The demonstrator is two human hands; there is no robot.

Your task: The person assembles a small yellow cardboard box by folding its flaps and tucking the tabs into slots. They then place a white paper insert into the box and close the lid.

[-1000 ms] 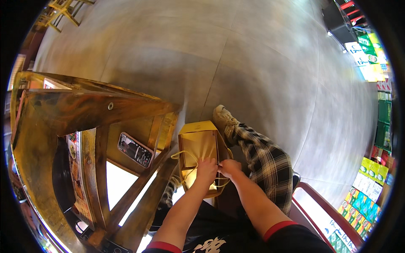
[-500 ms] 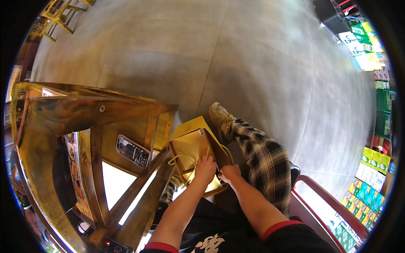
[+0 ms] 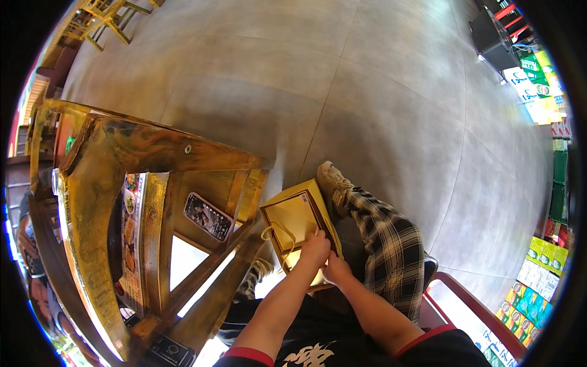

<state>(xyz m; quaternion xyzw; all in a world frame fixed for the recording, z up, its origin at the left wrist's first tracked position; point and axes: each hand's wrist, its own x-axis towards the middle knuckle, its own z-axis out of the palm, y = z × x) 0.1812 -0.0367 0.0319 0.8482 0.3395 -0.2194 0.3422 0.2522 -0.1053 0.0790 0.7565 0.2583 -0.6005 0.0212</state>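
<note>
count two hands, left [image 3: 315, 248] and right [image 3: 335, 269], fingers bent inward, close together at the near right side of one yellow bag [image 3: 291, 192], low beside the plaid trouser leg [image 3: 391, 244]; cannot tell about any grip. note one looped handle [image 3: 269, 231], one lit phone [image 3: 209, 216] on a wooden frame [image 3: 177, 147], one white emblem [image 3: 310, 356]. find printing on stacked cartons [image 3: 532, 293], too small to make out.

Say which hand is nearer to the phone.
Left. The left hand is to the right of the phone, over the yellow bag; the right hand is also at the bag, farther right and closer to the body.
</note>
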